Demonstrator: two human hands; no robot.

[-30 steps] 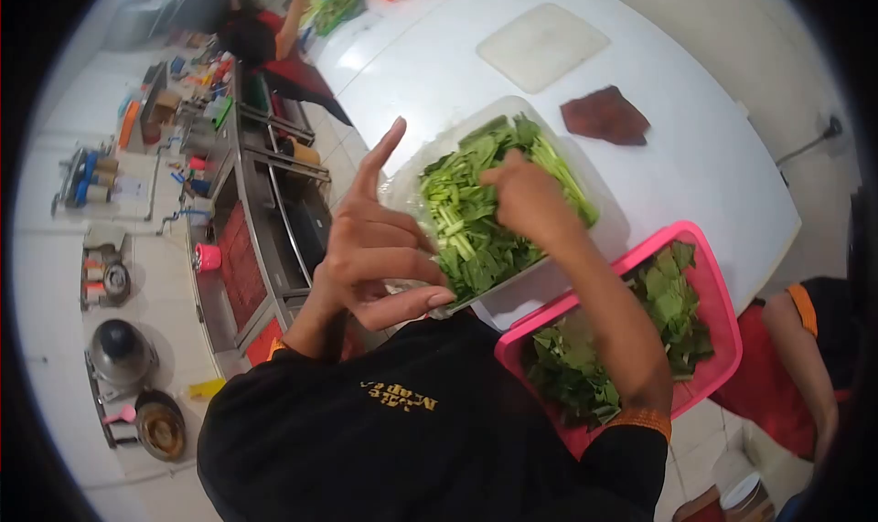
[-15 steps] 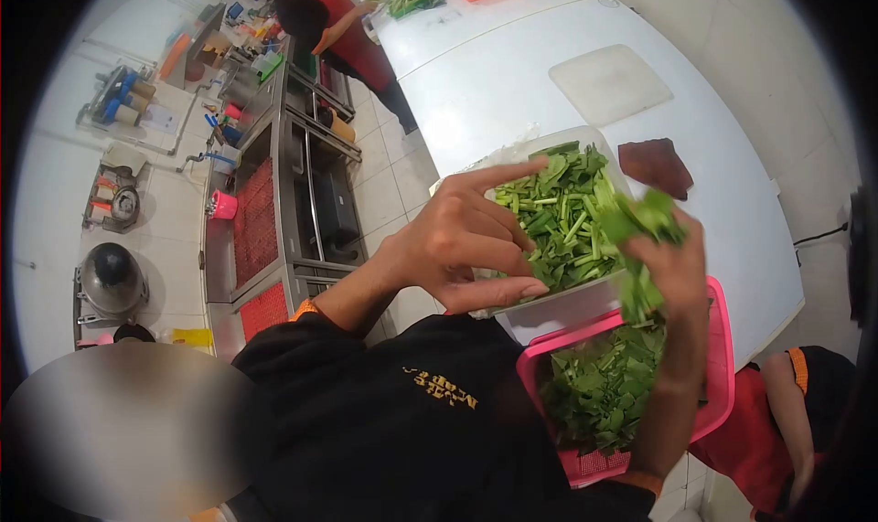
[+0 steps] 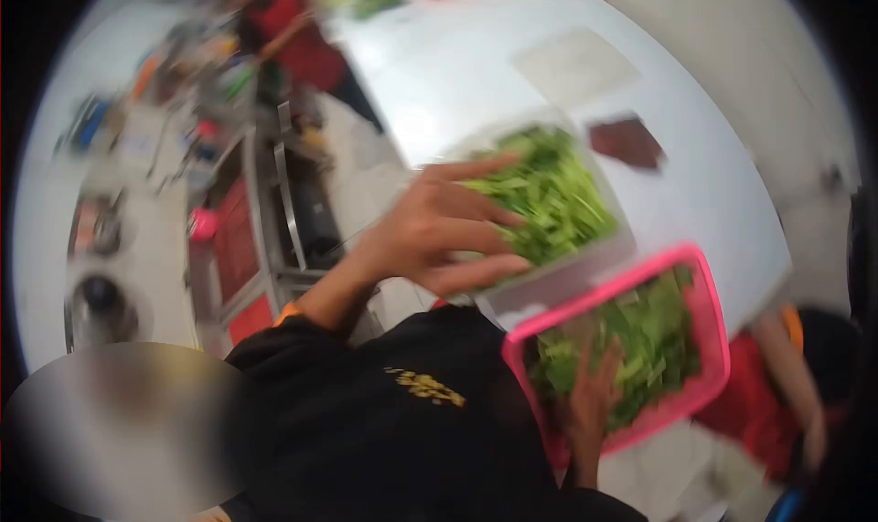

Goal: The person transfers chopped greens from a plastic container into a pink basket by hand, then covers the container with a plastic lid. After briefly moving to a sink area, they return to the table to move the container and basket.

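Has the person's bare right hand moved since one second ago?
Yes: judged against the reddish-brown cloth on the white table, the right hand moved down the view, farther away, from the translucent plastic container to the pink plastic basket.

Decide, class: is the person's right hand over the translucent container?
No, the right hand is over the leafy greens in the pink basket.

chopped greens (image 3: 569,202); in translucent tub (image 3: 569,277); leafy greens (image 3: 654,325); in pink basket (image 3: 716,321)
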